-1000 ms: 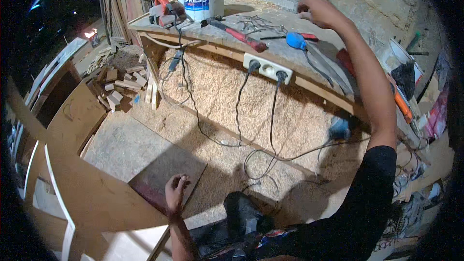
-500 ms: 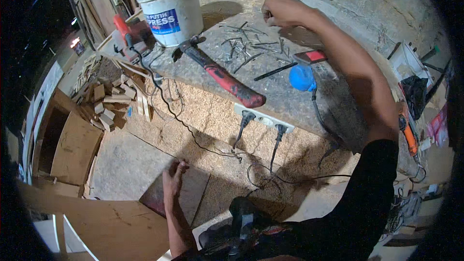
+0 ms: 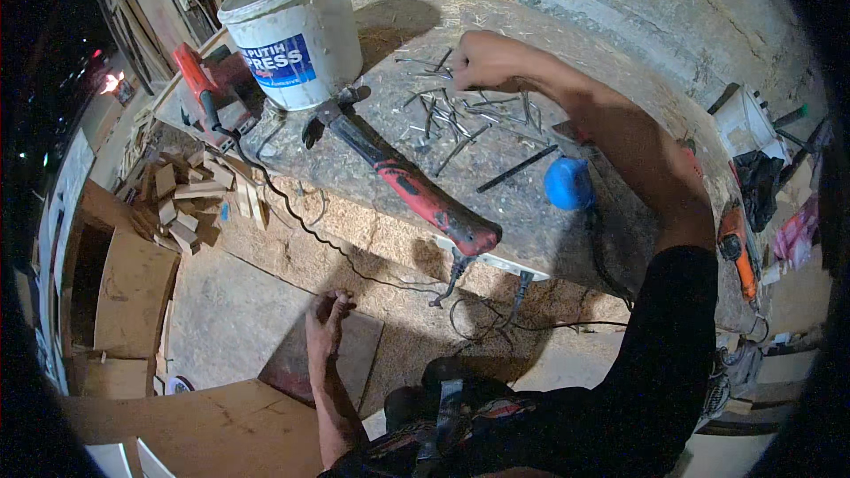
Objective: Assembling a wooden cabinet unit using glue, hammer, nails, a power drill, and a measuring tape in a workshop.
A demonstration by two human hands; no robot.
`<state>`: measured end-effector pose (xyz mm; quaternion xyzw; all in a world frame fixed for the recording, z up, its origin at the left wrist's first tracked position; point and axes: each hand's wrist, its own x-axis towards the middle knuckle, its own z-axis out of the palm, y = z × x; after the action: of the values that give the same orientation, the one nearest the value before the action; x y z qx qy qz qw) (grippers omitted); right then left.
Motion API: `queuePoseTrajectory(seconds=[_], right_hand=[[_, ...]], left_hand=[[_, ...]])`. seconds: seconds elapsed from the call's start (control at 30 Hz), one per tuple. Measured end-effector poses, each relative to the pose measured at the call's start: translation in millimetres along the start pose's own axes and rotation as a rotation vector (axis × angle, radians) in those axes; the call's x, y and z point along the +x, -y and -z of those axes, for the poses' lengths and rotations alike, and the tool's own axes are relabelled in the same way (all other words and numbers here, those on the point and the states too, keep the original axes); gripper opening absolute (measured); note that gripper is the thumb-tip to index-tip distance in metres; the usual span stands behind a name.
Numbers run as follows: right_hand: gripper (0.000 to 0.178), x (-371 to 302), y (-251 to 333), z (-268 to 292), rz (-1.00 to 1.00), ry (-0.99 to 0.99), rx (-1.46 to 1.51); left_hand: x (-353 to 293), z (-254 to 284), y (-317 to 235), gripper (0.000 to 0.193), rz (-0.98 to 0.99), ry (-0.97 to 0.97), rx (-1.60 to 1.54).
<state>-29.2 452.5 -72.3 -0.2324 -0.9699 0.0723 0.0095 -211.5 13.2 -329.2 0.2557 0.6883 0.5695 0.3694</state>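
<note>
My right hand (image 3: 496, 62) is over the workbench (image 3: 398, 137), with its fingers curled closed beside a loose pile of nails (image 3: 456, 115). Some nails lie right by its fingertips; whatever is inside the hand is hidden. Low in front of the bench, my left hand (image 3: 328, 314) has its fingers bent together above a dark square board (image 3: 341, 363); anything held there is too small to make out. A claw hammer (image 3: 416, 190) with a red and black handle lies between them, its handle end sticking out over the bench's front edge.
A white bucket (image 3: 292, 35) stands at the bench's left, beside a red power tool (image 3: 195, 80) with a black cord. A blue rounded object (image 3: 568, 183) and a black rod (image 3: 516, 168) lie by the nails. An orange power tool (image 3: 737, 248) is at the right. Wood offcuts (image 3: 186, 199) are heaped left.
My right hand has come nearer and a little left, from beyond the nails to their far edge. My left hand has barely moved. The view has shifted slightly.
</note>
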Motion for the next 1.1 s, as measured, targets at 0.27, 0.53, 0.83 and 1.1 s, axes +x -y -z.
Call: queuePoseTrajectory(seconds=[0.27, 0.53, 0.83, 1.1], right_hand=[[0.018, -34, -45, 23, 0.018, -0.158, 0.177], [0.022, -22, -16, -10, -0.054, -0.156, -0.194], [0.011, -47, 67, 44, -0.095, -0.158, 0.723], [0.031, -72, 154, 45, 0.257, -0.114, 0.757]], left_hand=[[30, -26, -106, 0.015, -0.543, -0.273, -0.001], [100, -106, -216, 0.016, -1.18, -0.395, 0.366], [93, -107, -222, 0.015, -1.191, -0.377, 0.302], [46, -113, -245, 0.018, -0.624, -0.038, -0.472]])
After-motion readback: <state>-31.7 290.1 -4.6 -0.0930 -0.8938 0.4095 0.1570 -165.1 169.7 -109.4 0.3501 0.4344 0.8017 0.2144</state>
